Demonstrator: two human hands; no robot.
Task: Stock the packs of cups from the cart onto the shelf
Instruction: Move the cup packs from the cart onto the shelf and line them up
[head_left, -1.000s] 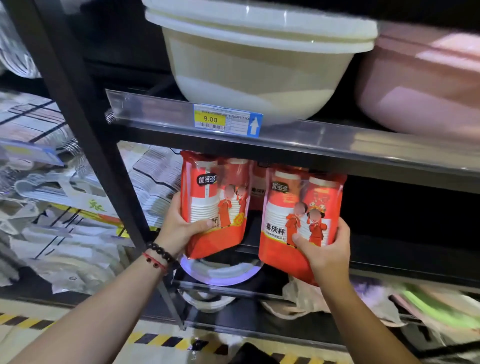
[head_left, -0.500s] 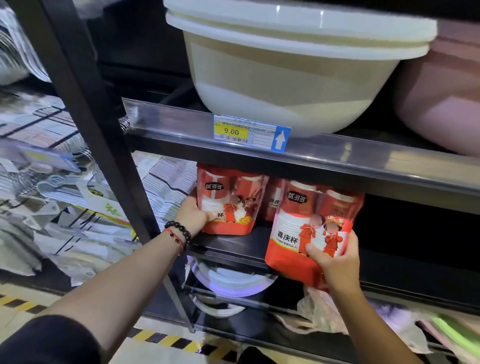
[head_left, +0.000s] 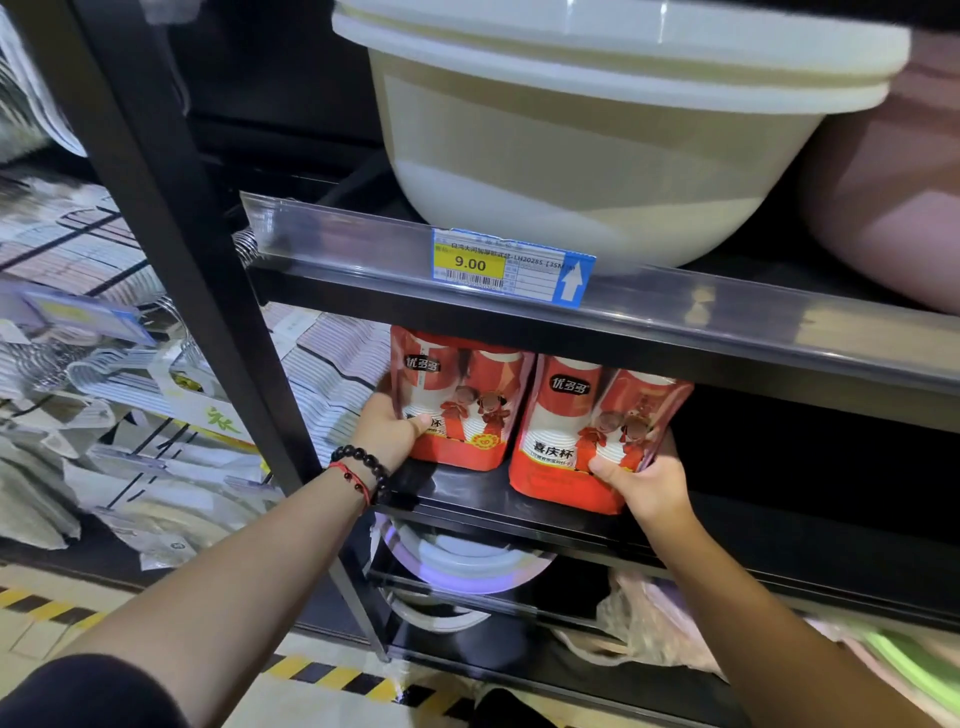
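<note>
- Left hand (head_left: 387, 434): grip closed round the lower left edge of the left pack of cups (head_left: 457, 405), thumb across its front.
- Left pack of cups: upright on the black shelf (head_left: 467, 493), under the shelf edge carrying the price tag (head_left: 511, 266).
- Right hand (head_left: 647, 483): grip closed round the lower right corner of the right pack of cups (head_left: 587, 431), thumb on its front.
- Right pack of cups: upright, just beside the left pack, its base at the shelf front edge.
- Left wrist: black bead bracelet (head_left: 363, 462) and red cord.
- Upper shelf: cream basin (head_left: 597, 156) beside a pink basin (head_left: 893, 197).
</note>
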